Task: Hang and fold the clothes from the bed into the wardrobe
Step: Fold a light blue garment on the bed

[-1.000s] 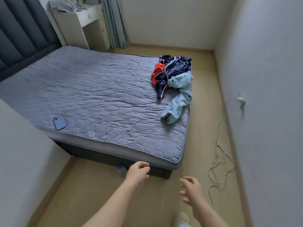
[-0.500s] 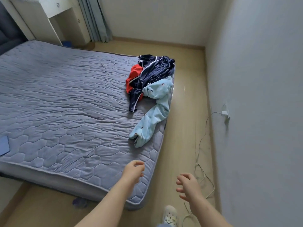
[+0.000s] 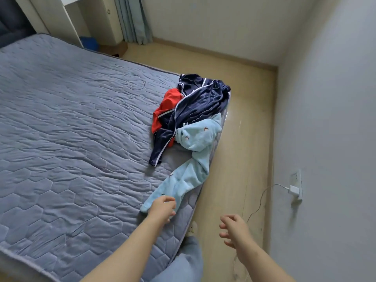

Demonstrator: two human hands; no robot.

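A person's 2 bare forearms reach out over the near corner of a bed (image 3: 67, 151) covered in a grey quilted pad. The left hand (image 3: 161, 208), fingers loosely curled and empty, hovers at the lower end of a light blue fleece garment (image 3: 189, 159); whether it touches the fabric cannot be told. The right hand (image 3: 234, 227), fingers spread apart and empty, hangs over the wooden floor (image 3: 244, 119) just beside the bed's edge. The blue garment trails along that edge up to a heap holding a navy jacket with white piping (image 3: 195, 106) and a red garment (image 3: 166, 106) beneath it. A thin wire loop (image 3: 135, 84) lies on the pad, well apart from the heap. On the right wall, a white charger (image 3: 294, 189) sits in a socket, its cable dropping to the floor. Farther back stand a white cabinet (image 3: 95, 21) and grey-blue curtains (image 3: 132, 19).
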